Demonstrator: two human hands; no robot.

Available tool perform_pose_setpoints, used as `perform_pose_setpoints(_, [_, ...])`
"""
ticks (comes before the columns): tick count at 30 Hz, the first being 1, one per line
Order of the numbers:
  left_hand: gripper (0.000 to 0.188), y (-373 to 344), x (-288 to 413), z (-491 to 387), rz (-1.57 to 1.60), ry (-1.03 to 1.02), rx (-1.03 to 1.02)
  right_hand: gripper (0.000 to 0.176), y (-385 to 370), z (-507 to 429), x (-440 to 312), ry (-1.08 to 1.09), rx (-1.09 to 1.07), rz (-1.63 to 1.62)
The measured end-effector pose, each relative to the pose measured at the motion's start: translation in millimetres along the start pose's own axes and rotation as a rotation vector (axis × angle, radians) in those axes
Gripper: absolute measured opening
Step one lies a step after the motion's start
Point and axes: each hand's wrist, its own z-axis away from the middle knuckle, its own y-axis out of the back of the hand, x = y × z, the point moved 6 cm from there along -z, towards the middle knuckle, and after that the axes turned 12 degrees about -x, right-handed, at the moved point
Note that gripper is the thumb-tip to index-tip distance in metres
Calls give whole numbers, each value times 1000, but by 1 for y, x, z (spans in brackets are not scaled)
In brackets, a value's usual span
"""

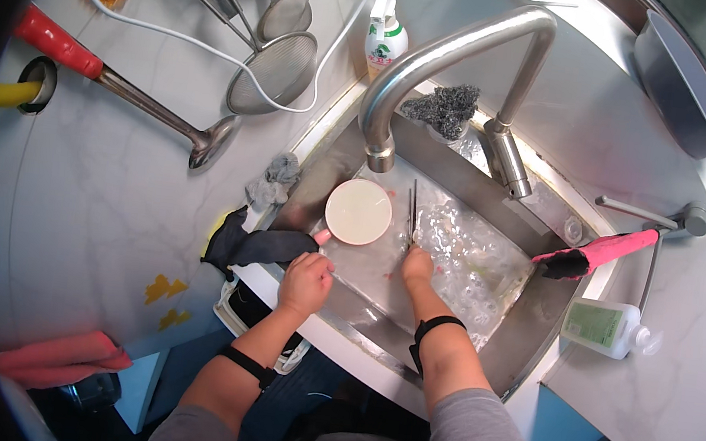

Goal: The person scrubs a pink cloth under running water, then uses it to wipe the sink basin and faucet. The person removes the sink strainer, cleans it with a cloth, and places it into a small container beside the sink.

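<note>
My right hand [418, 266] is over the stainless steel sink [368, 314], closed on a pair of thin dark sticks that look like chopsticks [413, 209]. Their tips point toward the tap. Left of them, a pale mug [358, 212] with a pink rim and handle stands in the sink. Foamy water with small scraps covers the sink floor to the right. My left hand [307, 282] is at the sink's left front edge, fingers curled. Just beyond it a dark cloth or glove [271, 247] with a yellow edge lies over the rim; whether the fingers touch it is unclear.
A tall metal tap [464, 44] arches over the sink. Steel wool [447, 107] sits at the back ledge, beside a spray bottle [387, 38]. A pink cloth [611, 250] and a white bottle [602, 327] are right. Left lie a red-handled ladle [145, 99], strainers [278, 71] and a white cable [171, 36].
</note>
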Motion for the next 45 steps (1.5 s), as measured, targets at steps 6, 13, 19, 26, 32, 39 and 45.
perform_pose_setpoints(6, [4, 2, 3, 1, -2, -37, 7, 19, -8, 23, -19, 23, -429, -1245])
perform_pose_setpoints(13, [2, 2, 3, 0, 4, -22, -12, 16, 9, 39, -60, 112, -567, -1191])
perform_pose_setpoints(19, [2, -3, 0, -1, -25, -10, -16, 12, -9, 23, -99, 146, -602, -955])
perform_pose_setpoints(26, [2, -4, 1, -1, -56, 3, -34, 30, 0, 21, -94, 220, -543, -729])
perform_pose_setpoints(32, [2, -6, 3, -4, -104, 25, -67, 29, 65, 6, -27, 403, 49, 297])
perform_pose_setpoints(39, [2, -7, 4, -6, -133, 40, -113, 35, 41, 15, 37, 446, -189, 358])
perform_pose_setpoints(45, [2, -8, 5, -6, -151, 61, -137, 65, 13, 16, 26, 392, -253, 270])
